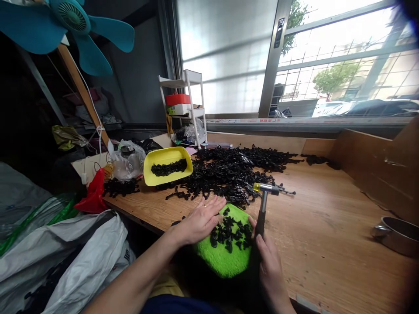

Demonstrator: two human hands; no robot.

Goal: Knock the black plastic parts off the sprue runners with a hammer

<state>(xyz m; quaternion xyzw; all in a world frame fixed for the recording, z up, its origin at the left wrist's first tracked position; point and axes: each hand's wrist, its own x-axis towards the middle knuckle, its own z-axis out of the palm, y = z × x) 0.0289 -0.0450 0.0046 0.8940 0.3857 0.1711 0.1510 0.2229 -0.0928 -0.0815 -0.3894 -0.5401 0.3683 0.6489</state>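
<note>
My left hand (pixel 207 219) lies flat with its fingers stretched out at the left edge of a bright green fuzzy pad (pixel 222 264). Small black plastic parts (pixel 229 231) are scattered over the pad beside that hand. On the pad's other side, my right hand (pixel 269 257) is wrapped round the dark handle of a small hammer (pixel 264 205). The hammer stands head up, with one yellow face and one black face. Behind the pad, a large heap of black plastic parts (pixel 225 172) covers the wooden table.
A yellow tub (pixel 149 176) with black parts in it sits left of the heap. A metal mug (pixel 397 235) stands at the right, near a cardboard wall (pixel 376 165). White sacks (pixel 98 248) and a red bag (pixel 93 194) are at the left. A blue fan (pixel 73 19) hangs above.
</note>
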